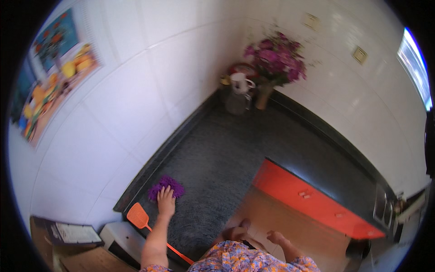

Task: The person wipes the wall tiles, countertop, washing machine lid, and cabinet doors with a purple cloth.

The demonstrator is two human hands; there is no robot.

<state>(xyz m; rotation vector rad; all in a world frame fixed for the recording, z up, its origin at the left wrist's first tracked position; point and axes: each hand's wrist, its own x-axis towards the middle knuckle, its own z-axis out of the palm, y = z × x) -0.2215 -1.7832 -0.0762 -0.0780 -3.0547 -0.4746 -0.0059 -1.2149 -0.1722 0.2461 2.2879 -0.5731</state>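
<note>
My left hand presses down on a purple shaggy chenille cloth, its fingers spread over the near part. The cloth lies on the dark speckled stone countertop, near the raised strip along the left wall. Beside my left forearm is an orange plastic fly swatter, its handle passing under the arm and reappearing on the right. Low over the floor, away from the counter, hangs my right hand. It appears to carry nothing, but its fingers are too small and blurred to read clearly.
In the far corner stand a vase of purple flowers, a white mug and a glass jug. Red-orange cabinet fronts run beneath the right counter towards a sink. Cardboard boxes sit at lower left.
</note>
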